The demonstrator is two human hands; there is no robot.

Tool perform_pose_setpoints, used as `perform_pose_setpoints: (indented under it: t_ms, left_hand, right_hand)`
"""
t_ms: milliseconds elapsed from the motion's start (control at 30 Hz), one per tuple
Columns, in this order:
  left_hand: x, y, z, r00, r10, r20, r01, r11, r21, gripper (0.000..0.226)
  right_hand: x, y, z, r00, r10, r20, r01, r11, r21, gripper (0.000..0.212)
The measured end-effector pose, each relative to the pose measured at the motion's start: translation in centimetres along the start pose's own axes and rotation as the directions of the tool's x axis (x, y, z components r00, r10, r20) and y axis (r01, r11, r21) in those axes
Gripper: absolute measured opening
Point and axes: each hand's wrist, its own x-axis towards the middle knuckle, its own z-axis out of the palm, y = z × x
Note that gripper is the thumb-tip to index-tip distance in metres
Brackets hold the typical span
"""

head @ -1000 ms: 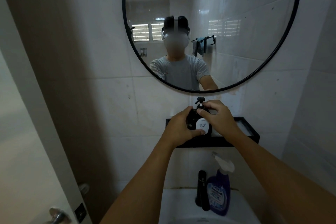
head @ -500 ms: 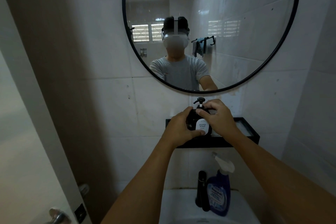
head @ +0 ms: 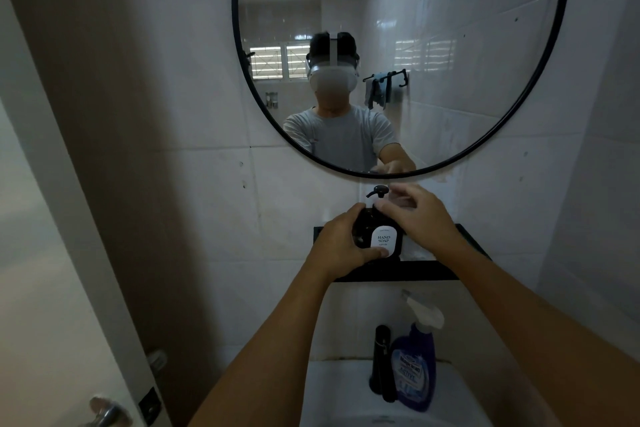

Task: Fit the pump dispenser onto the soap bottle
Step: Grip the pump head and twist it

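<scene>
Soap bottle: the dark soap bottle stands upright on the black wall shelf below the round mirror, its white label reading "HAND SOAP" turned toward the camera.

Pump dispenser: the black pump dispenser sits on top of the bottle, its head above the neck and its spout pointing left; whether the collar is fully screwed down cannot be told, since fingers cover it.

Left hand: the left hand wraps the left side of the bottle, fingers curled round the body and the thumb pressed across the lower edge of the label.

Right hand: the right hand comes in from the right at neck height, its fingertips drawn together in a pinch at the pump's collar, with the other fingers loosely bent just behind the pump head.

Shelf: a shallow black tray fixed to the white tiled wall, the bottle near its left end.

Sink: a white sink lies near and below the shelf, with a black tap at its far edge.

Spray bottle: a blue spray bottle with a white trigger stands just right of the tap.

Door: a pale door with a metal handle fills the near left.
</scene>
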Motion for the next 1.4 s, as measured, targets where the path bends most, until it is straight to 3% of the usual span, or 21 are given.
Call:
perform_pose_setpoints:
  t_ms: [167,267,367,467,600,867,1100,1267,1400]
  left_hand:
    - [-0.2,0.0,0.1,1.000,-0.003,-0.014,0.003,1.000,-0.018,0.072]
    - [-0.1,0.0,0.0,1.000,-0.005,-0.009,0.005,1.000,-0.015,0.070]
    - [-0.1,-0.1,0.1,1.000,-0.006,-0.002,0.006,1.000,-0.019,0.070]
    - [-0.1,-0.1,0.1,1.000,-0.009,0.000,0.009,1.000,-0.016,0.070]
    - [0.0,-0.2,0.1,1.000,-0.010,0.007,0.010,1.000,-0.023,0.069]
    - [0.0,-0.3,0.1,1.000,0.017,0.005,-0.016,1.000,-0.020,0.087]
    - [0.0,-0.4,0.1,1.000,0.013,0.007,-0.013,1.000,-0.024,0.088]
    - [-0.1,-0.4,0.1,1.000,0.014,0.000,-0.014,1.000,-0.018,0.080]
    - [0.0,-0.3,0.1,1.000,0.002,0.008,-0.002,1.000,-0.007,0.070]
  right_hand:
    - [1.8,-3.9,-2.7,0.994,-0.007,-0.112,-0.013,0.983,-0.185,0.038]
    - [3.4,-6.4,-3.5,0.999,-0.025,-0.028,0.012,0.918,-0.396,0.029]
    - [5.0,-8.2,-3.1,0.987,0.128,0.097,-0.050,0.820,-0.570,0.037]
    - [6.2,-8.9,-2.1,0.957,0.260,0.126,-0.116,0.744,-0.658,0.039]
    - [6.7,-9.6,-0.9,0.920,0.360,0.154,-0.160,0.705,-0.691,0.043]
    - [6.4,-10.6,0.2,0.902,0.382,0.199,-0.139,0.696,-0.704,0.037]
    - [6.6,-10.4,0.3,0.894,0.391,0.218,-0.142,0.709,-0.691,0.034]
    - [6.2,-10.7,-0.3,0.874,0.375,0.308,-0.043,0.693,-0.720,0.025]
    - [5.6,-10.8,-1.1,0.863,0.306,0.403,0.078,0.707,-0.703,0.032]
